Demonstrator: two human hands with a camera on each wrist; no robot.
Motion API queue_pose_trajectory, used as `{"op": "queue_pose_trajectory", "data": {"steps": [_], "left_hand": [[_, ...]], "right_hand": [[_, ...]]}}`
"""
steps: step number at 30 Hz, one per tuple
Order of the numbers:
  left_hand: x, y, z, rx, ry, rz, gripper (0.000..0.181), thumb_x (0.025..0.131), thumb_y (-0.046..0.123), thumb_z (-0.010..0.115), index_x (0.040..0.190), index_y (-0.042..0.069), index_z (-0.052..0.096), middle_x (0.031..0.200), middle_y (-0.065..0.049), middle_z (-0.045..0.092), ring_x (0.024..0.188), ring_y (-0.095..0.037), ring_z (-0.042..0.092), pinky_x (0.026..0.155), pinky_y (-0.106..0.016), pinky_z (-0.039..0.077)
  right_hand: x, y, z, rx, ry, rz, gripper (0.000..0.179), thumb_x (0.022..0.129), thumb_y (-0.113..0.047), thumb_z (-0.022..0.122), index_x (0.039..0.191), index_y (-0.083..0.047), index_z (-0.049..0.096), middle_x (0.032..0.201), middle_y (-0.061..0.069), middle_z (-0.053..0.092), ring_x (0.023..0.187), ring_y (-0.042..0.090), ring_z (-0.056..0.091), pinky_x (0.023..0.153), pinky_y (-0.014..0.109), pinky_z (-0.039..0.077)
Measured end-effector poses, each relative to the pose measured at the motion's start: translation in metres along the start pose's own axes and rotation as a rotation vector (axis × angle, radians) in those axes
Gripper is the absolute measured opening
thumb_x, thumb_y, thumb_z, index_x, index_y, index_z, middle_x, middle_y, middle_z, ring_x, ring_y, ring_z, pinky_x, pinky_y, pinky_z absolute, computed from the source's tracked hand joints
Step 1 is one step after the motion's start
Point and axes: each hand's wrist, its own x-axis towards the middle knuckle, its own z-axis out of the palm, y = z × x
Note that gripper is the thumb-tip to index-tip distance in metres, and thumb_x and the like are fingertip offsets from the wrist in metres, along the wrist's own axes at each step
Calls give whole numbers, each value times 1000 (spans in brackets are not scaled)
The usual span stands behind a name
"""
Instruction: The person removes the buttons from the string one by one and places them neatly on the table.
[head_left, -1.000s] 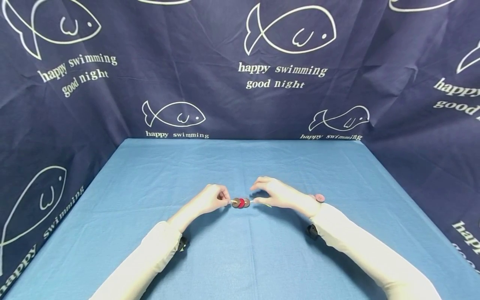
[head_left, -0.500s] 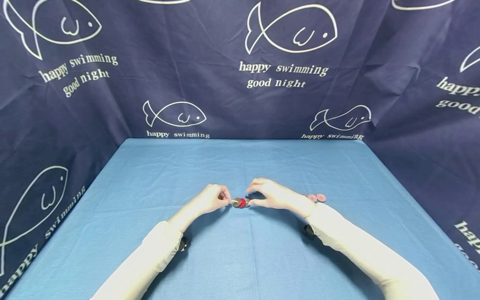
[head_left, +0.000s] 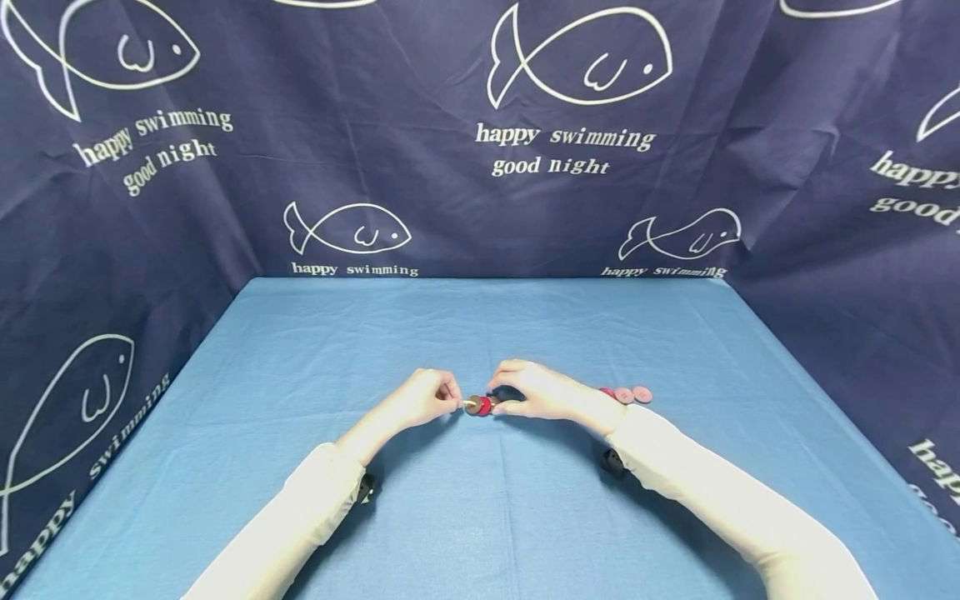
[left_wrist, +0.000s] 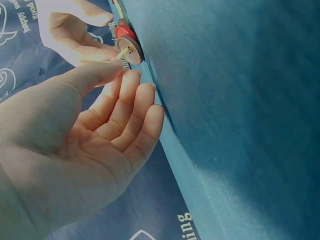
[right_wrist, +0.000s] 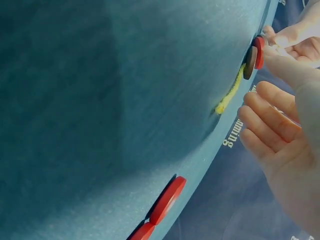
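A yellow cord [right_wrist: 231, 95] runs through a brown button [head_left: 473, 406], a red button [head_left: 485, 406] and a second brown button [right_wrist: 250, 63], which overlap in a short row. My left hand [head_left: 422, 397] pinches the cord's left end between thumb and fingertips, close by the first brown button. From the other side my right hand [head_left: 551, 392] reaches to the second brown button, its thumb beside it and its fingers spread apart from the thumb. In the head view that button is partly hidden by the right thumb. The cord's right tail lies loose on the cloth.
On the blue cloth [head_left: 480, 517], right of my right wrist, lie a red button [head_left: 606, 392] and two pink buttons [head_left: 625, 396] in a row. A dark blue curtain [head_left: 450, 125] with white fish prints hangs behind the table and along both sides.
My right hand has moved left along the cord to the second brown button, baring more of the loose buttons at the right. The left hand keeps its place.
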Motion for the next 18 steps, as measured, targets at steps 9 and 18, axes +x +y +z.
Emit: {"op": "queue_pose_trajectory", "data": {"steps": [9, 18], "left_hand": [[0, 0, 1, -6, -6, -11, 6, 83, 7, 65, 78, 8, 65, 67, 2, 63, 55, -3, 52, 55, -19, 44], [0, -1, 1, -5, -4, -7, 6, 83, 7, 65, 77, 8, 65, 66, 2, 63, 55, -3, 52, 56, -18, 44]], "right_hand": [[1, 2, 4, -23, -9, -3, 32, 81, -26, 72, 104, -5, 67, 98, 8, 61, 91, 19, 59, 83, 32, 49], [1, 1, 9, -30, -19, 14, 32, 81, -26, 72, 104, -5, 67, 97, 6, 58, 88, 17, 56, 81, 30, 48]]}}
